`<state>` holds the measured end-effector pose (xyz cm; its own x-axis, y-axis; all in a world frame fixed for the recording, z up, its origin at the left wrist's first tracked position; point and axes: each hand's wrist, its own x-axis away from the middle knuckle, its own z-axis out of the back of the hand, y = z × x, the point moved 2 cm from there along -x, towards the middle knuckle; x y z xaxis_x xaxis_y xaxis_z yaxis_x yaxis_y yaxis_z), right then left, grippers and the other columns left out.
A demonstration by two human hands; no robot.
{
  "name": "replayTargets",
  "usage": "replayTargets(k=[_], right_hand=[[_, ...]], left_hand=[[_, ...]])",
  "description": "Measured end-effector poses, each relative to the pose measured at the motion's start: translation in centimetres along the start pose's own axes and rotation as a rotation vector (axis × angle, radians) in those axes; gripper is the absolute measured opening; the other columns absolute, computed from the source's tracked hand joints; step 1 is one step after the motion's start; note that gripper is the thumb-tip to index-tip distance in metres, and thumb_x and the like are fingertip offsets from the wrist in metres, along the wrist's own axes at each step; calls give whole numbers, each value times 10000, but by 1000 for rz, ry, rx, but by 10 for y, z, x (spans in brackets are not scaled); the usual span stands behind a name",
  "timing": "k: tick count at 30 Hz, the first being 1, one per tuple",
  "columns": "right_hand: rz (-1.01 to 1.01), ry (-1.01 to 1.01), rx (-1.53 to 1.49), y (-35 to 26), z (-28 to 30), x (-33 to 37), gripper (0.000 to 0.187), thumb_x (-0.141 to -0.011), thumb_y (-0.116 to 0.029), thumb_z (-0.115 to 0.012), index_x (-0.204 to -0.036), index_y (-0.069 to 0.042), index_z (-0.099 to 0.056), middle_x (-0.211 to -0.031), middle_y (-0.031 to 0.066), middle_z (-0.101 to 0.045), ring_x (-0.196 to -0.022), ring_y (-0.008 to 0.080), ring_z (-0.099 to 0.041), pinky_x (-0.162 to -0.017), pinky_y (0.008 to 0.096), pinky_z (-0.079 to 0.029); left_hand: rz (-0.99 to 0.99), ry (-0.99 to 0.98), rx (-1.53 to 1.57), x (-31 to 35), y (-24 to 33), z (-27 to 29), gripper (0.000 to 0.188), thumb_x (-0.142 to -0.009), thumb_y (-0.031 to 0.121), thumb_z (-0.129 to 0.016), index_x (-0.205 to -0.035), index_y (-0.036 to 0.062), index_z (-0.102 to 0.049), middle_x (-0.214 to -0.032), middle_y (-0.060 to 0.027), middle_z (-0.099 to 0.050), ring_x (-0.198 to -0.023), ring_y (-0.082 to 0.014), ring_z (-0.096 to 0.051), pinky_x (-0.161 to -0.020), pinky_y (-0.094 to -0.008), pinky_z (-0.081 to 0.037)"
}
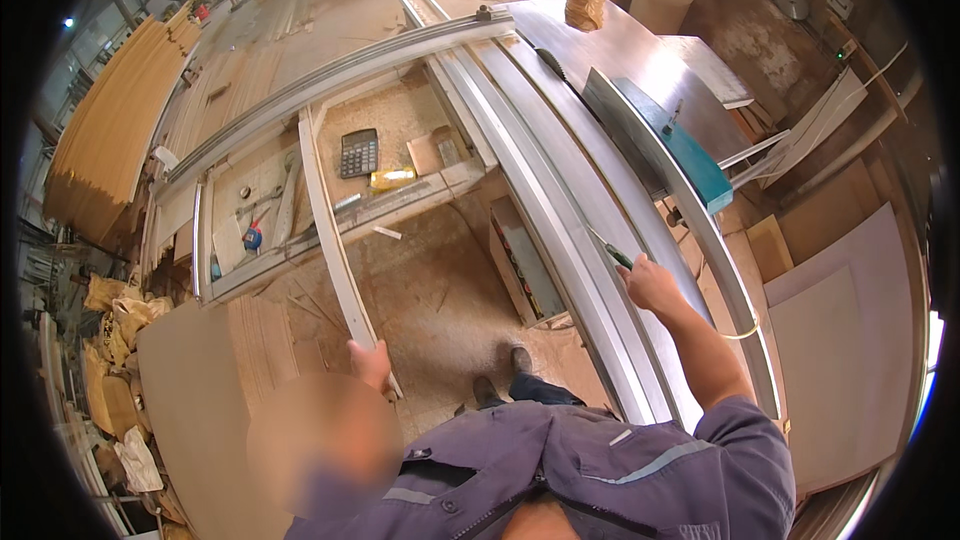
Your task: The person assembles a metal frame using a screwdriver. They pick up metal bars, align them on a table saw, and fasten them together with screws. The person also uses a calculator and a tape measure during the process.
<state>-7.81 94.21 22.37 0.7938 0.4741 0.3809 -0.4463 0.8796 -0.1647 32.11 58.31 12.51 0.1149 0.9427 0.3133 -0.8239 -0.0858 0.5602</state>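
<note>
A worker in a dark jacket stands at a metal-topped table in a dusty workshop, both hands occupied. The right hand has its grip closed around the dark green handle of a slim hand tool, over the near right stretch of the table. The tool's long axis runs slantwise, its thin shaft pointing far and left, its handle end near and right. At left, the left hand has its grip wrapped around a long pale strip, just short of the strip's near end. The strip runs lengthwise from near to far, leaning left toward its far end, close to a metal rail. Right of the strip, a calculator and a yellow object sit in a wooden tray; left of it lies a blue tape measure. A teal guard stands farther right, and stacked boards rise far left.
</note>
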Motion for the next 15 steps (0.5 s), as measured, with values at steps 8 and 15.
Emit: replayTargets(k=[8, 15], right_hand=[[235, 159, -79, -74, 59, -150, 522, -991, -429, -473, -893, 75, -567, -861, 281, -659, -825, 474, -647, -720, 525, -516], [217, 186, -199, -126, 112, -262, 510, -989, -436, -474, -945, 69, -529, -837, 295, -659, -813, 472, -649, -705, 522, -510]], left_hand=[[16, 53, -27, 0, -32, 1, 795, -801, 244, -706, -1412, -80, -314, -1303, -310, -528, -1207, -412, -539, -1014, -463, -428], [70, 46, -90, 10, -53, 5, 882, -806, 290, -715, -1447, -104, -254, -1396, -337, -432, -1305, -430, -442, -1078, -459, -368]])
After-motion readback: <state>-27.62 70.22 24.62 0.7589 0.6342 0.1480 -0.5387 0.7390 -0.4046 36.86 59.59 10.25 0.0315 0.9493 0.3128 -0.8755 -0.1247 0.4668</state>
